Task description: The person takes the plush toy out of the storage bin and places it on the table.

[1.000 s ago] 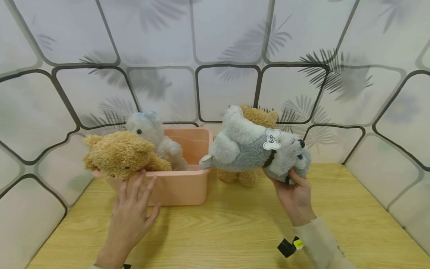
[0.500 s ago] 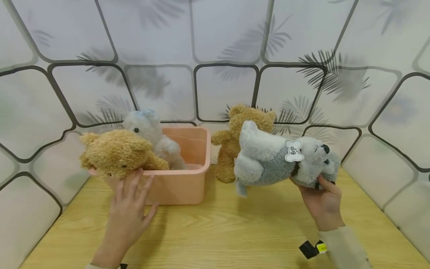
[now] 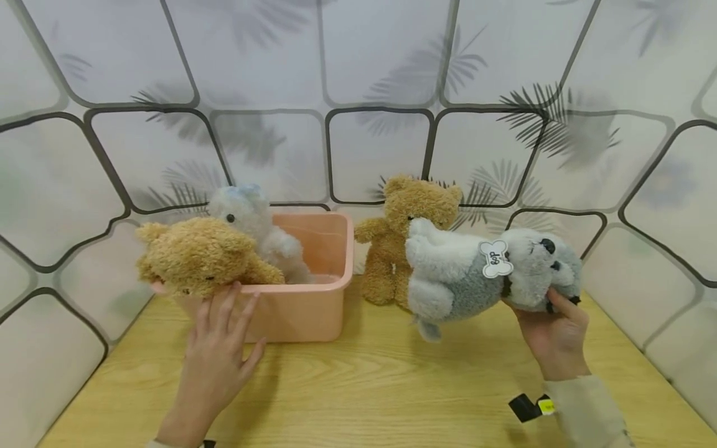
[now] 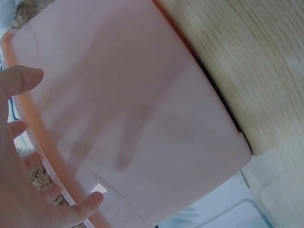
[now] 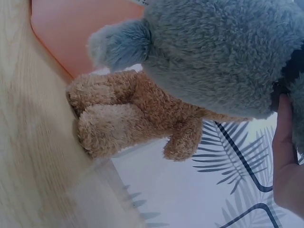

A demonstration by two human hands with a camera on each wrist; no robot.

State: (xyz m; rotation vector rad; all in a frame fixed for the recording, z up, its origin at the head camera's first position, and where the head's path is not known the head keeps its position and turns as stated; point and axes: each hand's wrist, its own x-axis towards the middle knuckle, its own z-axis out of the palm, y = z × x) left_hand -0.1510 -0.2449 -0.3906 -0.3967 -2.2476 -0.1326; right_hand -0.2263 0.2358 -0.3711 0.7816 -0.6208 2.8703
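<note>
My right hand (image 3: 557, 339) grips a grey and white plush dog (image 3: 470, 298) by the head and neck. The dog lies sideways in the air, muzzle to the right, with a bone-shaped tag (image 3: 496, 259) on its collar. In the right wrist view its grey back (image 5: 213, 57) and tail fill the upper part. My left hand (image 3: 218, 354) rests with spread fingers on the front rim of a pink plastic bin (image 3: 297, 314). Just above those fingertips, a brown teddy bear (image 3: 196, 255) leans over the rim. Behind it sits a white plush toy (image 3: 246, 218) with a bluish top, lower body hidden.
Another brown teddy bear (image 3: 386, 249) stands upright to the right of the bin, partly covered by the dog. All this is on a light wood table (image 3: 358, 392). Patterned fabric walls (image 3: 381, 155) enclose it at the back and both sides.
My right hand has carried the dog to the right and slightly down, away from the bin, uncovering more of the standing bear. My left hand and the bin's toys have stayed put.
</note>
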